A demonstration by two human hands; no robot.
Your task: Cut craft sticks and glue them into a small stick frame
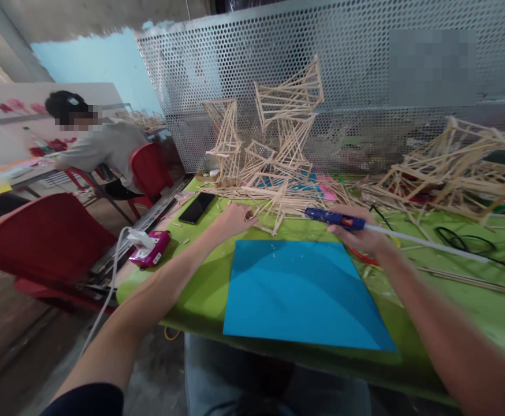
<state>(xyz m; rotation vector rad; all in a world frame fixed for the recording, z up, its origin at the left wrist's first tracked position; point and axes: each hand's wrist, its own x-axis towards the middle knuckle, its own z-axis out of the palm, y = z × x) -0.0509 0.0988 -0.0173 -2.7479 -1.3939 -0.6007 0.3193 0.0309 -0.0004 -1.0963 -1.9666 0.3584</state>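
My right hand (359, 231) is closed around a blue glue gun (333, 218) with a white glue stick trailing to the right, its nozzle pointing left toward a pile of thin wooden sticks (274, 199). My left hand (235, 219) reaches into that pile with its fingers curled at the sticks; what they pinch is too small to make out. A blue paper sheet (304, 294) lies flat on the green table cover (204, 289) just in front of both hands.
Stick-built frame towers (287, 115) stand against a perforated metal panel; more frames (460, 167) lie at the right. A black phone (197, 208), a pink power strip (151, 249) and black cables (464, 240) lie on the table. A seated person (100, 144) and red chairs (44, 242) are at left.
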